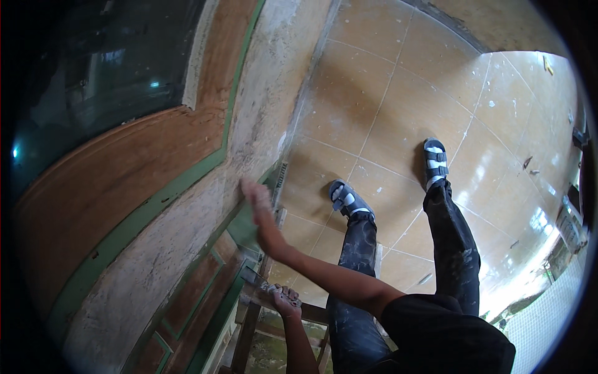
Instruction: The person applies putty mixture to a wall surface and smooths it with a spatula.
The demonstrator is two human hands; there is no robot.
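L hand is curled round a grey-white smeared hand tool, its far end just above brown wooden rails. R hand is motion-blurred, fingers extended, nothing seen in it, up at the rough grey-beige plaster wall; can't tell if touching. Wall runs btwn a brown wood frame w/ green edging & tan tiled floor. Dark strapped sandals w/ white socks show vs. floor, well apart.
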